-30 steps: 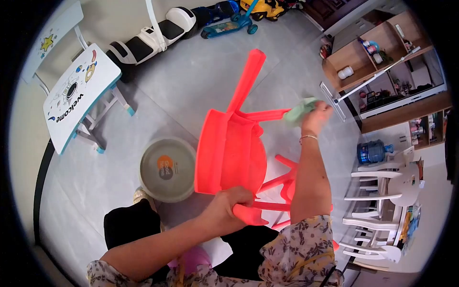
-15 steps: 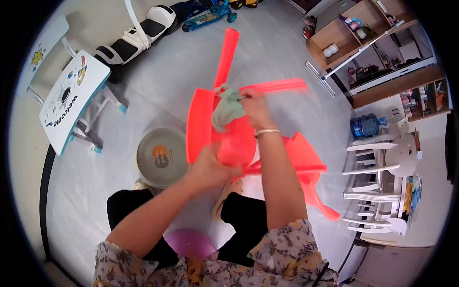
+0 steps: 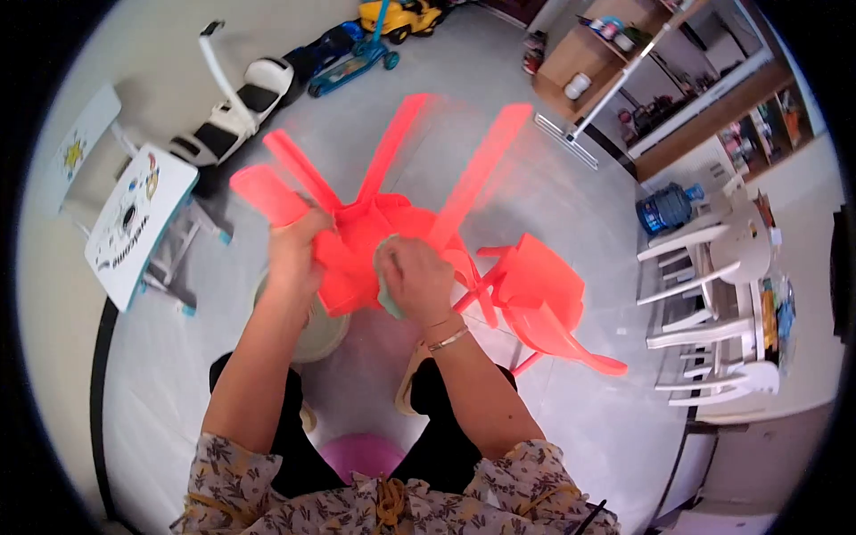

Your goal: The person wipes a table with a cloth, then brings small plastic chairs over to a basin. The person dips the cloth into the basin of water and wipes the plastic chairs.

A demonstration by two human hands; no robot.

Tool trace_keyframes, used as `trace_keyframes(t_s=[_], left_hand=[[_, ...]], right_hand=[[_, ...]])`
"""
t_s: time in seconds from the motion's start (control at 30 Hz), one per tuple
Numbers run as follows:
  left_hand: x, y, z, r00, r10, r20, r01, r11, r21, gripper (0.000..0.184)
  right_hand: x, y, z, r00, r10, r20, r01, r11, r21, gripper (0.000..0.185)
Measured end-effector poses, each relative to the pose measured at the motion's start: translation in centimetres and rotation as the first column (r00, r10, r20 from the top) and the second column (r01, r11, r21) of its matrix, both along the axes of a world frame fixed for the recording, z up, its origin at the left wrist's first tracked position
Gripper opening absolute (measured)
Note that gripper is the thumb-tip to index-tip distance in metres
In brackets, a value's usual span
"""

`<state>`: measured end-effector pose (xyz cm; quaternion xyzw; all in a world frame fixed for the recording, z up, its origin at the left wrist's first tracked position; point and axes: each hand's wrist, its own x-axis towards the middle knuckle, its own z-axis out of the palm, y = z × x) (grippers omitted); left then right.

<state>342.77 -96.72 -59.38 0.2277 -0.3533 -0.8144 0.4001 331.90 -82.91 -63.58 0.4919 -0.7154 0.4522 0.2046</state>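
A red plastic chair [image 3: 357, 236] is tipped over in front of me, several legs pointing up and away. My left hand [image 3: 294, 245] is closed around one of its legs at the left. In my right hand [image 3: 417, 276] is a bunched pale green cloth [image 3: 389, 299], pressed against the chair's underside. The cloth is mostly covered by my fingers. Just to the right stands a second red chair [image 3: 548, 290], partly behind the first. Below my left forearm a greyish basin [image 3: 325, 339] sits on the floor, partly hidden.
A white child's chair [image 3: 143, 223] stands at the left, with a white self-balancing scooter [image 3: 227, 125] beyond it. A blue kick scooter [image 3: 352, 69] is at the back. White chairs [image 3: 704, 330] and a blue water jug [image 3: 664, 209] are at the right. Something purple [image 3: 361, 455] is between my legs.
The held chair has turned, its legs now fanning upward. My left hand has moved up and left onto a leg. My right hand has come down and nearer with the cloth.
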Motion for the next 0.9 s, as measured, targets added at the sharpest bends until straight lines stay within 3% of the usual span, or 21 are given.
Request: trace_keyframes(t_s=[0.07,0.2,0.27,0.4,0.47,0.5,0.57,0.73,0.8,0.87,0.9], left_hand=[[0.6,-0.4,0.7,1.0,-0.019,-0.014,0.019,0.999,-0.028,0.023],[1.0,-0.7,1.1,0.997,0.006,-0.081,-0.011,0.998,-0.06,0.018],[1.4,-0.7,1.5,0.997,0.003,-0.081,-0.008,0.998,-0.061,0.019],[2.7,-1.5,1.7,0.995,0.031,-0.095,-0.037,0.998,-0.06,0.023],[3.4,-1.7,2.4,0.995,0.052,-0.087,-0.056,0.997,-0.049,0.026],[3.7,-1.9,2.8,0.992,0.092,-0.082,-0.093,0.995,-0.02,0.027],[4.3,-2.4,2.9,0.989,0.129,-0.076,-0.129,0.992,0.005,0.027],[5.1,-2.6,3.7,0.98,0.166,-0.111,-0.172,0.984,-0.049,0.03],[5.2,-2.9,3.9,0.979,0.157,-0.13,-0.167,0.984,-0.068,0.031],[5.1,-3.0,3.9,0.976,0.158,-0.149,-0.172,0.982,-0.08,0.032],[5.1,-3.1,3.8,0.974,0.137,-0.183,-0.157,0.983,-0.1,0.032]], right_hand=[[0.2,0.2,1.1,0.987,-0.011,-0.159,0.025,0.996,0.087,0.016],[-1.1,1.4,1.2,0.993,-0.024,-0.117,0.029,0.999,0.035,0.016],[-1.9,2.0,0.9,0.986,-0.154,0.069,0.15,0.986,0.067,0.015],[-2.0,1.1,0.2,0.976,-0.188,0.107,0.197,0.978,-0.075,0.015],[-2.9,0.5,-1.2,0.921,-0.269,0.281,0.313,0.941,-0.127,0.011],[-3.4,0.5,-1.7,0.922,-0.265,0.284,0.31,0.942,-0.13,0.011],[-4.4,1.1,-1.7,0.841,-0.491,0.227,0.466,0.871,0.158,0.009],[-5.0,1.4,-2.5,0.792,-0.44,0.424,0.469,0.882,0.039,0.01],[-4.5,1.0,-3.1,0.552,-0.388,0.738,0.48,0.872,0.099,0.014],[-3.6,0.1,-4.0,0.515,-0.394,0.762,0.429,0.887,0.169,0.02],[-2.5,-0.7,-3.3,0.188,-0.015,0.982,0.42,0.905,-0.067,0.024]])
